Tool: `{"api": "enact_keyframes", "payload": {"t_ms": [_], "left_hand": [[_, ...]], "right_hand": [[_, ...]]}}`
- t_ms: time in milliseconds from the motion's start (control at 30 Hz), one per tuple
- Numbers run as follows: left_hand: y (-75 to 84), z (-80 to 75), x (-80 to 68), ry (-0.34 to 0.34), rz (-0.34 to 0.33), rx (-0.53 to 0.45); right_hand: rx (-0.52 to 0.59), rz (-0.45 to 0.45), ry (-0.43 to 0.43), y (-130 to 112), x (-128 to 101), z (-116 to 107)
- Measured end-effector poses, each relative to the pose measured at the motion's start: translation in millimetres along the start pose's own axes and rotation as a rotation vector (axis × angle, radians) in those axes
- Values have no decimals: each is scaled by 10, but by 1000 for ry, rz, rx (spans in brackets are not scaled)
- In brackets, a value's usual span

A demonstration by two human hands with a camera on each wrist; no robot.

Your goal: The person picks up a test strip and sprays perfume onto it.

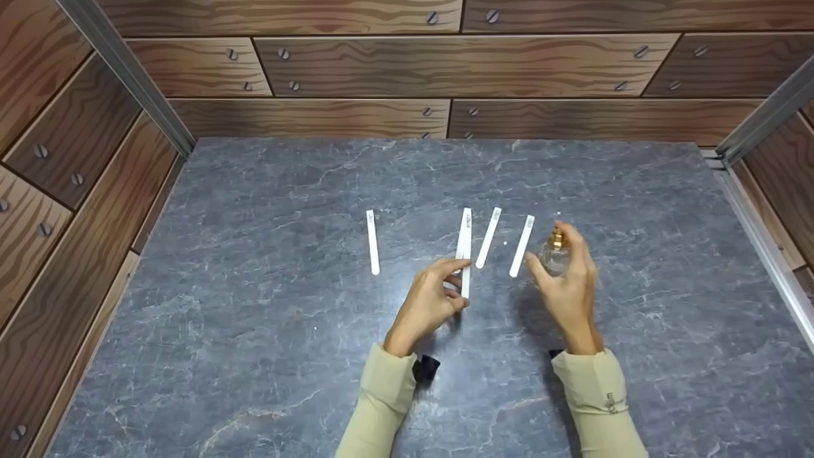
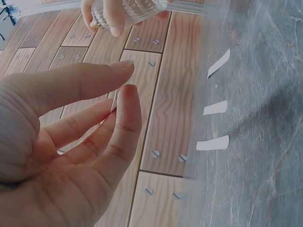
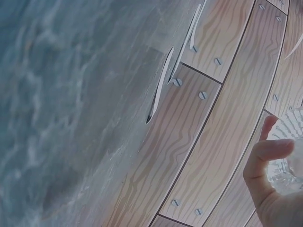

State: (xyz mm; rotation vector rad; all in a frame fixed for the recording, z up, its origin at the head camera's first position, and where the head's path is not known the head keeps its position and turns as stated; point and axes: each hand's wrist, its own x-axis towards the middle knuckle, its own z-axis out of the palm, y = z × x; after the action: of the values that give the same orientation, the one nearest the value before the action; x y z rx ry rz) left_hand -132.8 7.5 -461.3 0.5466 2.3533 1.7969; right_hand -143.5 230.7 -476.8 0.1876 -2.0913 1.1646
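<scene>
Several white paper strips lie on the grey stone table (image 1: pixel 254 318). My left hand (image 1: pixel 459 275) pinches the near end of one strip (image 1: pixel 467 230) between thumb and fingertips. The strip stays low over the table and points away from me. My right hand (image 1: pixel 548 249) grips a small clear glass spray bottle (image 1: pixel 554 259) with a gold nozzle (image 1: pixel 557 240), held upright just right of the strips. In the left wrist view the bottle (image 2: pixel 135 8) shows beyond my thumb and forefinger. In the right wrist view the bottle (image 3: pixel 289 151) fills the lower right corner.
A lone strip (image 1: pixel 372 242) lies to the left, and two more strips (image 1: pixel 488 236) (image 1: pixel 522 245) lie between my hands. Wood-patterned walls (image 1: pixel 464 63) with screws close in the table on three sides, with metal rails (image 1: pixel 763 254) at the corners and right edge.
</scene>
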Motion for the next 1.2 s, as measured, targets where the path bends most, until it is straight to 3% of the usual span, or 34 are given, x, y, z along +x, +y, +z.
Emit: {"api": "enact_keyframes", "payload": {"t_ms": [333,700,967,1200], "left_hand": [[-30,-58,29,22,12,21],[-59,-112,40,29,-20,26],[-106,-135,48,42,9,47],[-134,-170,70,70,-30,34]], "right_hand": [[5,5,4,-7,-6,8],[-8,10,-9,-2,-12,-3],[4,1,6,2,0,1],[0,2,9,32,2,-1]]}}
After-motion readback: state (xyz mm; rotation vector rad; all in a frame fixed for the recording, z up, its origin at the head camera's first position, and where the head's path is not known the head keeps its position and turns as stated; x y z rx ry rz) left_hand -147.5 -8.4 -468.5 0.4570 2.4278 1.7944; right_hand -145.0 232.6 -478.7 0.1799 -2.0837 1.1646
